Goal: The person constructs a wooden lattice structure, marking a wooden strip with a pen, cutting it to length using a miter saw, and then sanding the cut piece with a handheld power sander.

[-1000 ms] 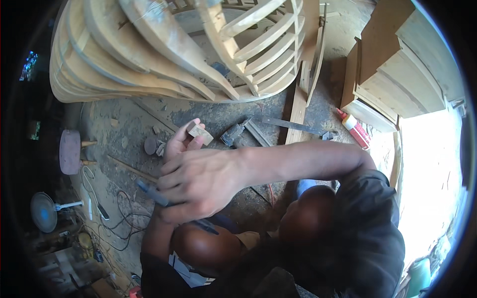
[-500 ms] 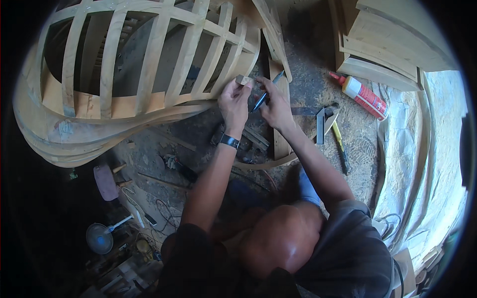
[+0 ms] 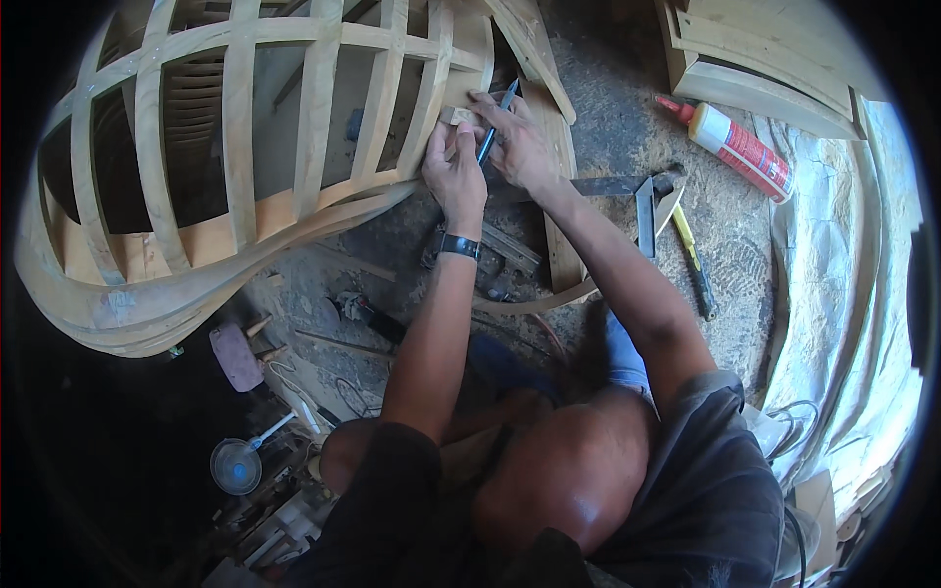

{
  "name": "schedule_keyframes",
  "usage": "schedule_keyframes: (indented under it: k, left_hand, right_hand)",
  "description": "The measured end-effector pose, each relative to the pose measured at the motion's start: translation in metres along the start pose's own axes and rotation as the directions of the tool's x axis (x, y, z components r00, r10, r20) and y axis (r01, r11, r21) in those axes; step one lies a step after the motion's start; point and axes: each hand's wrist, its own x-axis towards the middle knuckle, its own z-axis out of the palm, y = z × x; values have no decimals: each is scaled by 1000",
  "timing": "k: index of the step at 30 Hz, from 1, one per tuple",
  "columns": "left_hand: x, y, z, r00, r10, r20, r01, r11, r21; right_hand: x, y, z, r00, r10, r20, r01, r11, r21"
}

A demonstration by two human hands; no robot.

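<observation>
My left hand (image 3: 457, 184), with a dark watch on the wrist, pinches a small wooden block (image 3: 456, 116) between thumb and fingers. The block is at the right end of a curved wooden frame with upright slats (image 3: 306, 118); whether it touches the frame I cannot tell. Just right of it, my right hand (image 3: 524, 147) is closed on a slim dark blue pen (image 3: 487, 145), tilted with its upper end pointing away from me. The fingertips of both hands nearly meet at the block. The pen's lower tip is close to my left thumb.
On the dusty floor to the right lie a white-and-red glue bottle (image 3: 741, 152), a try square (image 3: 646, 218) and a yellow-and-black tool (image 3: 694, 263). Wooden boards (image 3: 564, 245) lie beside my right forearm. At the left are a mallet-like block (image 3: 236, 360) and a small fan (image 3: 236, 466).
The view has shifted, so the frame and floor things sit differently in it. Both hands remain together at the frame's end, still holding the block and the pen; the right fingers are nearer the block.
</observation>
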Motion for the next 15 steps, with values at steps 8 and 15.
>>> schedule_keyframes:
  k: [8,15]
  left_hand:
    - [6,-6,2,996,-64,-56,58,994,-92]
    - [11,-5,5,994,-74,-76,67,994,-91]
  right_hand:
    - [6,1,1,980,140,143,-147,988,40]
    - [6,6,5,981,156,113,-165,983,76]
